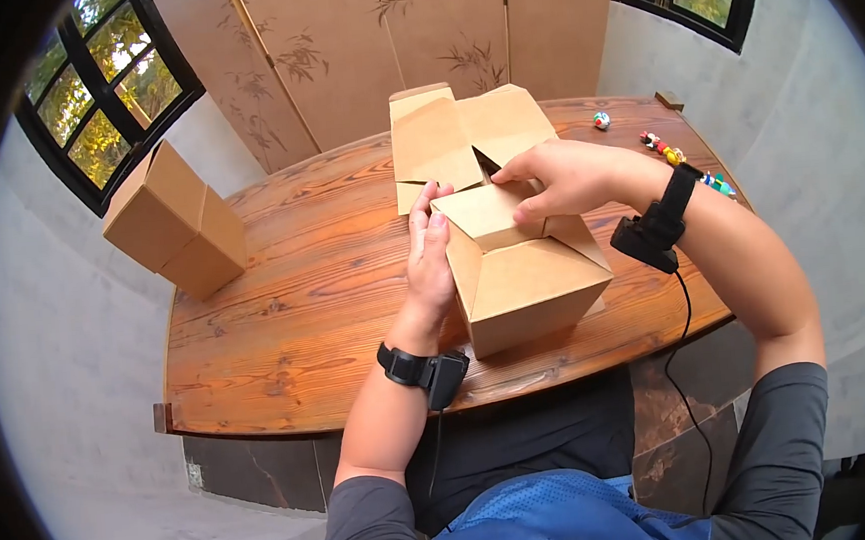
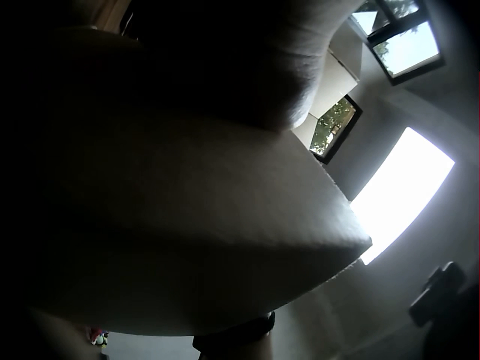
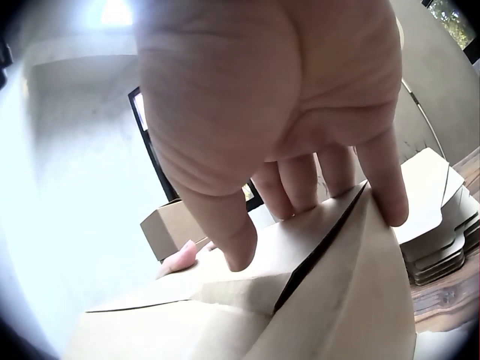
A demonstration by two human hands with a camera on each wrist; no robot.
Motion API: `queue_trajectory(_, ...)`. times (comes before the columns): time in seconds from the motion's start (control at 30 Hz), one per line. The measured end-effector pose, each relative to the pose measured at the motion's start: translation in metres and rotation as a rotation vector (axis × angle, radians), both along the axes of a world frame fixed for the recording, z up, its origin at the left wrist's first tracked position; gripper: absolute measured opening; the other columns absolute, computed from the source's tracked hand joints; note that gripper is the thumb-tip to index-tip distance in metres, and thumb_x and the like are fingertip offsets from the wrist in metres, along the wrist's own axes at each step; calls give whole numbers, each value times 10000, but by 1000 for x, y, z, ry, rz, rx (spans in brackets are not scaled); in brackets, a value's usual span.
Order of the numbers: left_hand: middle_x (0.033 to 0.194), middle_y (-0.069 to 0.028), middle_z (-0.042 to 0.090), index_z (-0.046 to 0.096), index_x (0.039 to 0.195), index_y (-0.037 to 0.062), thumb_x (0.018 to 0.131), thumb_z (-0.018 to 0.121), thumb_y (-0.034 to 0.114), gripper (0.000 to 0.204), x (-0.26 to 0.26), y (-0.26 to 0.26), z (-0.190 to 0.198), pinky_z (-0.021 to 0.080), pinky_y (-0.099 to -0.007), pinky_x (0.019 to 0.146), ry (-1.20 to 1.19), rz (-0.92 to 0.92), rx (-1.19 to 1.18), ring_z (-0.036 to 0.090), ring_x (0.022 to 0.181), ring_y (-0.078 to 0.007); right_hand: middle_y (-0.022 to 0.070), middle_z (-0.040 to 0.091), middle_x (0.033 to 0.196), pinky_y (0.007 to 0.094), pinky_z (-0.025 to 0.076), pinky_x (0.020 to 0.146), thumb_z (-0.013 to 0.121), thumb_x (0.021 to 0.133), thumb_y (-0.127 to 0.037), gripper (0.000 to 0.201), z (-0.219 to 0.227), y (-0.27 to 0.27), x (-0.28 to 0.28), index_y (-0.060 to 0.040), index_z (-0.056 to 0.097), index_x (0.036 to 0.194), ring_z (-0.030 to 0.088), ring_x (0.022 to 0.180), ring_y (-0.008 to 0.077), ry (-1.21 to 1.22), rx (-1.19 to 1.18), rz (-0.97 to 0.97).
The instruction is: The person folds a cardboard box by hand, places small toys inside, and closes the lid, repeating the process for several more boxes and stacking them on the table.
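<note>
A brown cardboard box (image 1: 534, 281) stands near the table's front edge, its top flaps folded inward with their edges meeting at slanted seams. My left hand (image 1: 430, 260) lies along the box's left side, fingers extended up to the top corner. From above, my right hand (image 1: 571, 175) reaches over the box with fingers mostly straight. Its thumb (image 3: 241, 244) touches the top flap (image 3: 259, 289), and the other fingertips rest at the flap's far part. A dark slit shows between this flap and the neighbouring side flap (image 3: 341, 300). The left wrist view is mostly dark.
Flattened cardboard pieces (image 1: 433, 134) lie in a stack behind the box. A taller cardboard shape (image 1: 183, 222) stands at the table's left edge. On the right are a colourful ball (image 1: 601, 121) and a row of small bright toys (image 1: 667, 148). A folding screen (image 1: 436, 29) stands behind the table.
</note>
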State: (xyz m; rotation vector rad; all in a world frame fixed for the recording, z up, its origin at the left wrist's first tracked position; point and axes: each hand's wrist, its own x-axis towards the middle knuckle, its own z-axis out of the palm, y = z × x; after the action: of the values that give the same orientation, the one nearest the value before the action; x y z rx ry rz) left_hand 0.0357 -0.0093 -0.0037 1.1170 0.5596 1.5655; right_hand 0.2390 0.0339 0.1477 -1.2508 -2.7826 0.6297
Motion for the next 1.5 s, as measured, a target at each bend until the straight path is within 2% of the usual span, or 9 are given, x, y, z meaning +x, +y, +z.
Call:
queue_trajectory(0.4, 1489, -136, 401, 246, 1523, 9, 1073, 410, 302, 561, -3, 2, -6, 313, -360, 1145, 20, 4, 26, 398, 1353, -221, 209, 679, 1160, 389, 492, 963, 730, 845, -383, 619, -1, 5, -18, 19, 609, 1300, 642, 1094, 332, -127, 33, -32)
queue_trajectory(0.7, 1466, -153, 419, 252, 1514, 10, 1061, 389, 451, 647, -9, 9, -18, 343, -397, 1142, 8, 10, 72, 416, 1355, -257, 259, 420, 1502, 391, 320, 1160, 614, 953, -503, 814, -14, 10, 18, 51, 356, 1491, 403, 1409, 324, 236, -315, -230)
queue_trajectory(0.97, 1464, -174, 399, 287, 1497, -19, 1030, 434, 521, 729, -10, 7, -22, 318, -384, 1139, 124, 17, 34, 398, 1355, -253, 279, 516, 1406, 402, 404, 1087, 649, 918, -525, 786, -11, -11, 14, -32, 408, 1480, 508, 1309, 378, -5, -87, -198)
queue_trajectory(1.13, 1440, -188, 441, 277, 1498, -20, 1023, 421, 560, 764, -16, 19, -35, 349, -390, 1127, 149, 86, 89, 438, 1328, -255, 266, 471, 1455, 406, 416, 1074, 604, 941, -547, 835, -28, -1, 29, -42, 303, 1535, 500, 1315, 371, 65, -88, -243)
queue_trajectory(1.2, 1420, -205, 472, 377, 1448, -54, 1022, 381, 592, 775, -16, 21, -35, 304, -376, 1135, 247, 177, 101, 437, 1328, -290, 253, 449, 1479, 413, 425, 1064, 569, 957, -564, 850, -38, 1, 37, -50, 255, 1557, 502, 1315, 359, 59, -45, -246)
queue_trajectory(1.23, 1420, -205, 472, 377, 1448, -54, 1022, 381, 592, 775, -17, 23, -37, 304, -376, 1135, 244, 178, 102, 437, 1328, -290, 231, 424, 1503, 425, 433, 1054, 528, 970, -581, 852, -41, 0, 39, -60, 219, 1569, 497, 1319, 339, 189, -178, -302)
queue_trajectory(1.33, 1313, -206, 561, 386, 1425, -57, 1009, 376, 628, 801, -23, 22, -33, 401, -364, 1066, 277, 208, 112, 533, 1233, -257, 171, 386, 1539, 456, 448, 1034, 393, 994, -644, 838, -50, -6, 43, -96, 175, 1589, 476, 1333, 282, 377, -444, -448)
queue_trajectory(1.4, 1119, -279, 639, 545, 1258, -53, 945, 313, 758, 900, -26, 4, -10, 467, -390, 950, 782, 535, 62, 620, 1113, -380, 159, 387, 1545, 472, 438, 1044, 350, 989, -674, 823, -62, -8, 45, -121, 218, 1584, 458, 1354, 284, 556, -707, -444)
queue_trajectory(1.5, 886, -231, 684, 614, 1099, -27, 904, 338, 805, 898, -31, 9, -18, 522, -396, 788, 820, 453, 44, 693, 903, -352, 125, 453, 1511, 449, 420, 1064, 236, 964, -744, 833, -100, -3, 51, -160, 329, 1551, 451, 1364, 223, 610, -758, -524)
